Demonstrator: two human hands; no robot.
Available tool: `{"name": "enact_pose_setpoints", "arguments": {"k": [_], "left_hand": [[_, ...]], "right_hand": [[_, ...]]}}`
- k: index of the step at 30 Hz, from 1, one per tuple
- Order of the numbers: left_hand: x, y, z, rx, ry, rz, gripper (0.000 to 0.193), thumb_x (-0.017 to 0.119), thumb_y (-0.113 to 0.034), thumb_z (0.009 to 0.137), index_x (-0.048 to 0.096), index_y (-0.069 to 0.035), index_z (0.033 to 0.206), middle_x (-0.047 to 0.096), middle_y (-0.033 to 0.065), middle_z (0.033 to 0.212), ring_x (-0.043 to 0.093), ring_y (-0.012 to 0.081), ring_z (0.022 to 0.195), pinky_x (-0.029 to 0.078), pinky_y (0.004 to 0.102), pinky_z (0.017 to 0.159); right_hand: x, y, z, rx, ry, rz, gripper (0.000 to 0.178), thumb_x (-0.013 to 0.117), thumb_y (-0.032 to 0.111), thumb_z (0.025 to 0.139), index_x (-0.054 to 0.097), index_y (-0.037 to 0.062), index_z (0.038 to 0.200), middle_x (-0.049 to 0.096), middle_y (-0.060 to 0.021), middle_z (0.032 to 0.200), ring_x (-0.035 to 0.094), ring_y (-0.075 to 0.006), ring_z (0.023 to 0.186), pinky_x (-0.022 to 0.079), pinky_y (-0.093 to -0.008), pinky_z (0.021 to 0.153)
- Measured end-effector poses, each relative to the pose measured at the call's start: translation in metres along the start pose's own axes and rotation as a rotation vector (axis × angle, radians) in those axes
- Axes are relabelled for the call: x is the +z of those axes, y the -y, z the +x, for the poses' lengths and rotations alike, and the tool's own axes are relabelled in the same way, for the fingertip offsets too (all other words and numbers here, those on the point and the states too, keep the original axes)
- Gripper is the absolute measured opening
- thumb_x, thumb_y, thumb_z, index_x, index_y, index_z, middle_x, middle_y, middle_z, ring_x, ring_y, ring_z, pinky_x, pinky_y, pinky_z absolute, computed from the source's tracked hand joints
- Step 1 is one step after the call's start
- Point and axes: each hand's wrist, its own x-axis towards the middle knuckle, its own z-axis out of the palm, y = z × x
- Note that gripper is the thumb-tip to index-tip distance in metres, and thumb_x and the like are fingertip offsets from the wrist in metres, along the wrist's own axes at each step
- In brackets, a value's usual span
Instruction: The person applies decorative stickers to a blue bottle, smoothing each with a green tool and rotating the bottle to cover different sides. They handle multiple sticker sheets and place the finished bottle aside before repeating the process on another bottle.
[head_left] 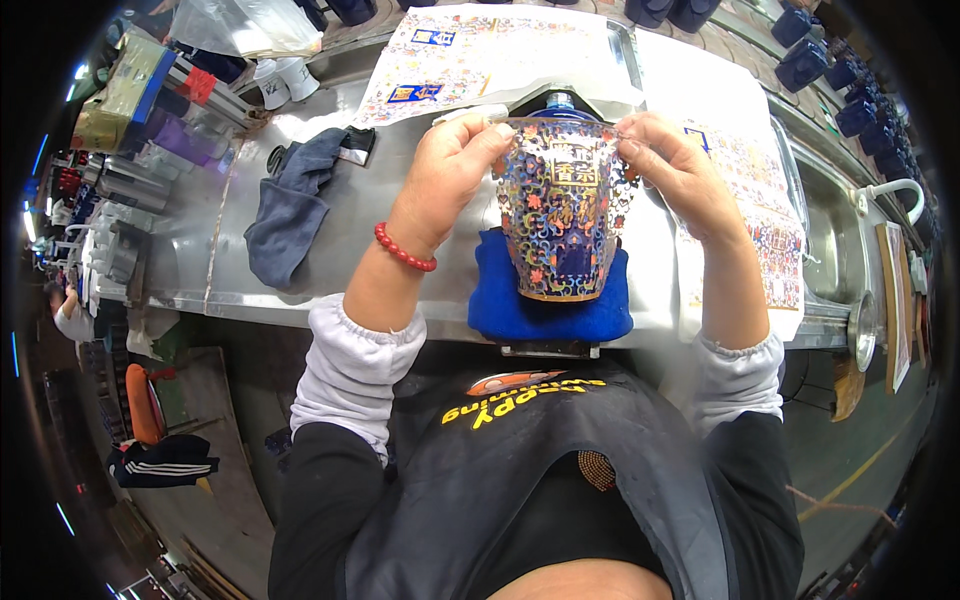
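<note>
A transparent decal sheet (560, 215) with a colourful floral pattern and gold edging hangs between my two hands. My left hand (450, 165) pinches its upper left corner between thumb and fingers. At the upper right corner, my right hand (680, 170) pinches it the same way. The sheet is wider at the top and narrows downward. Beneath its lower part lies a folded blue cloth (495, 310) at the table's front edge. Behind the sheet's top edge, part of a dark blue glossy object (560, 103) shows; its full shape is hidden.
A grey-blue rag (290, 210) lies on the metal table (400, 280) to the left. Printed decal sheets (530, 50) spread across the back and right. Two white cups (283, 80) stand at the back left. A sink (835, 225) is at the right, with dark blue vessels (805, 65) behind.
</note>
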Motion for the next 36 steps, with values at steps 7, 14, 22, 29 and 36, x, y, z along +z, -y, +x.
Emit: {"name": "enact_pose_setpoints", "arguments": {"k": [7,14,22,29,36], "left_hand": [[0.008,0.007,-0.001,0.081,-0.010,-0.079,0.022,0.061,-0.024,0.100,0.064,-0.003,0.093,0.062,0.0002,0.092,0.052,0.0073,0.085,0.044,0.0244,0.076],[0.014,0.011,0.001,0.034,-0.113,-0.067,0.016,0.068,-0.014,0.093,0.066,0.001,0.089,0.067,0.0037,0.091,0.060,0.0079,0.081,0.049,0.0236,0.072],[0.019,0.017,0.003,-0.008,-0.114,-0.108,0.017,0.062,-0.020,0.101,0.066,-0.005,0.094,0.058,-0.0047,0.083,0.046,0.0041,0.076,0.039,0.0227,0.071],[0.019,0.020,0.008,-0.009,-0.157,-0.111,0.018,0.061,-0.017,0.101,0.066,-0.004,0.090,0.058,-0.0038,0.081,0.046,0.0039,0.077,0.040,0.0226,0.072],[0.021,0.031,0.010,0.138,-0.284,0.150,0.019,0.059,-0.022,0.104,0.064,-0.003,0.103,0.061,-0.0002,0.093,0.052,0.0064,0.088,0.044,0.0243,0.081]], "right_hand": [[0.006,-0.007,0.004,0.028,-0.010,0.215,0.025,0.064,0.025,0.102,0.068,0.0050,0.116,0.061,-0.0024,0.119,0.056,-0.0097,0.100,0.046,-0.0243,0.085],[0.009,-0.009,0.006,0.015,-0.027,0.215,0.014,0.066,0.016,0.100,0.062,0.0048,0.095,0.054,-0.0068,0.127,0.053,-0.0081,0.094,0.047,-0.0240,0.079],[0.012,-0.012,0.003,0.033,-0.105,0.264,0.017,0.061,0.016,0.102,0.061,0.0041,0.090,0.058,-0.0053,0.125,0.050,-0.0101,0.108,0.039,-0.0253,0.094],[0.013,-0.020,0.008,0.015,-0.124,0.165,0.021,0.061,0.019,0.102,0.063,0.0026,0.090,0.058,-0.0061,0.119,0.050,-0.0130,0.111,0.038,-0.0273,0.097],[0.021,-0.020,0.005,0.123,-0.137,0.371,0.031,0.052,0.027,0.108,0.065,-0.0003,0.112,0.061,-0.0032,0.112,0.055,-0.0093,0.095,0.045,-0.0252,0.085]]}}
